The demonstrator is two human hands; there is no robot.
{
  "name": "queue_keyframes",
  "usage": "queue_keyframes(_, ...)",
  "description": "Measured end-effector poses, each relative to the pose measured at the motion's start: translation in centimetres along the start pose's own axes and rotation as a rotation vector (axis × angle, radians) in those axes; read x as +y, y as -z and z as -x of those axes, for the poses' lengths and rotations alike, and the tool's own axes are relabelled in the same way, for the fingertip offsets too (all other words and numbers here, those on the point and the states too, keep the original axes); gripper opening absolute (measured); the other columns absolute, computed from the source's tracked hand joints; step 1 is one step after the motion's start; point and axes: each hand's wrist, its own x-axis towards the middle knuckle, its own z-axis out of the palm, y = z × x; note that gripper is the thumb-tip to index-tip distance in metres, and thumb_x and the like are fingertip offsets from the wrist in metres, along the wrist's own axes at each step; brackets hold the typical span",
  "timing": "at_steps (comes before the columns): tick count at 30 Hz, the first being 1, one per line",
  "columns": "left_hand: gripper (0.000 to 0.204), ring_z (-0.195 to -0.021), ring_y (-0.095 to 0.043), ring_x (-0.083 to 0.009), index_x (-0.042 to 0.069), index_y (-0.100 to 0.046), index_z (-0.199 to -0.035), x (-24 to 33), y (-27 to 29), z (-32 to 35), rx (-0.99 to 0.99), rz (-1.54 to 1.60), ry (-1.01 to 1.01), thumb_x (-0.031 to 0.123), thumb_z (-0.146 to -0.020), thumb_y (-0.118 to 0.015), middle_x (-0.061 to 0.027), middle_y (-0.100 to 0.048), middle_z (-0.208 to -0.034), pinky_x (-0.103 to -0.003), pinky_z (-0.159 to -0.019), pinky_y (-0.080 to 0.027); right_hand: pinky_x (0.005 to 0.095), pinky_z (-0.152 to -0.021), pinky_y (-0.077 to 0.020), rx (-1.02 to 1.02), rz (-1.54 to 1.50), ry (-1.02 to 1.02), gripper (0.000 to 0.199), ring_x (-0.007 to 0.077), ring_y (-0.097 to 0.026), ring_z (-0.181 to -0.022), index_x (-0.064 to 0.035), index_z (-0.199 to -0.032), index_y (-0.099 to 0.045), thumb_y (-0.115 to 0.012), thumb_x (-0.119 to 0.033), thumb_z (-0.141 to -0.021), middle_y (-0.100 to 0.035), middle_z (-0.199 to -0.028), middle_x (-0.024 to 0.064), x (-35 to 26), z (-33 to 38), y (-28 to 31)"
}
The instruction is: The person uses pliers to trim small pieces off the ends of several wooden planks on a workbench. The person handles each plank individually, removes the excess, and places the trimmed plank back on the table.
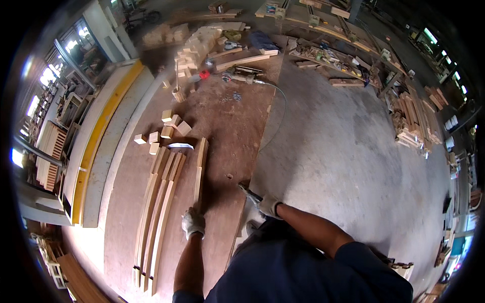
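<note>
The left hand (193, 222), in a pale work glove, is closed on the near end of a long wooden strip (200, 171) that stands on edge on the bench (227, 126) and runs away from the person; the right hand (268, 206), gloved too, grips the handle of a dark tool (248, 192) at the bench's right edge, its tip pointing toward the strip; just left of the held strip lies a sheaf of long curved slats (159, 212), side by side, reaching toward the near-left corner; beyond them small wooden blocks (164, 129) are scattered; farther off a power tool (242, 78) rests with its cable (281, 108) trailing over the edge to the concrete floor (343, 151); stacked offcuts (194, 48) crowd the far end.
</note>
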Motion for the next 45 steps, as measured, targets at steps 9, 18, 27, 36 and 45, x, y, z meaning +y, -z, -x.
queue_keyframes(9, 0.027, -0.107, -0.067, -0.0434, 0.008, -0.068, -0.108, 0.0, 0.2, -0.5, -0.046, 0.009, 0.032, 0.02, -0.085, -0.07, -0.0193, -0.07, -0.114, -0.054, -0.089, -0.054, 0.0416, -0.054, -0.0563, -0.042, -0.221, -0.045, 0.028, 0.0251, -0.072, -0.061, 0.0023, -0.098, -0.075, -0.055, -0.018, -0.098, -0.073, -0.075, 0.0136, -1.1, 1.5, 0.4)
queue_keyframes(18, 0.027, -0.095, -0.069, -0.0409, 0.007, -0.065, -0.099, -2.9, -0.7, -1.4, -0.026, -0.002, -0.299, 0.025, -0.082, -0.076, -0.018, -0.07, -0.098, -0.053, -0.084, -0.056, 0.0387, -0.047, -0.0522, -0.109, -0.426, 0.089, 0.023, 0.0229, -0.065, -0.056, 0.001, -0.103, -0.064, -0.068, -0.021, -0.096, -0.068, -0.076, 0.0117, 1.0, 0.7, -0.4)
queue_keyframes(27, 0.039, -0.097, -0.07, -0.0429, 0.008, -0.066, -0.121, 4.1, 4.8, 3.1, -0.1, 0.426, -0.288, 0.021, -0.084, -0.07, -0.0217, -0.073, -0.103, -0.05, -0.084, -0.056, 0.0341, -0.079, -0.0584, -0.024, -0.738, 0.377, 0.026, 0.0197, -0.072, -0.085, 0.0062, -0.109, -0.068, -0.063, -0.018, -0.1, -0.075, -0.094, 0.012, -4.8, 12.8, 5.4)
queue_keyframes(36, 0.049, -0.089, -0.07, -0.0325, 0.003, -0.062, -0.12, 6.9, 6.1, 3.6, -0.335, 0.768, -0.214, 0.023, -0.081, -0.083, -0.0164, -0.071, -0.096, -0.042, -0.078, -0.055, 0.0341, -0.082, -0.0603, -0.168, -0.755, 0.251, 0.038, 0.0199, -0.073, -0.086, 0.0059, -0.119, -0.067, -0.062, -0.028, -0.104, -0.075, -0.102, 0.0136, -7.9, 14.5, 6.6)
queue_keyframes(45, 0.05, -0.083, -0.069, -0.0294, 0.002, -0.059, -0.115, 8.9, 8.3, 4.9, -0.202, 0.663, -0.255, 0.023, -0.079, -0.087, -0.0153, -0.069, -0.091, -0.041, -0.075, -0.055, 0.0339, -0.088, -0.0611, -0.251, -0.923, 0.291, 0.048, 0.0199, -0.072, -0.101, 0.0035, -0.131, -0.062, -0.065, -0.036, -0.104, -0.073, -0.116, 0.0133, -8.3, 13.1, 6.0)
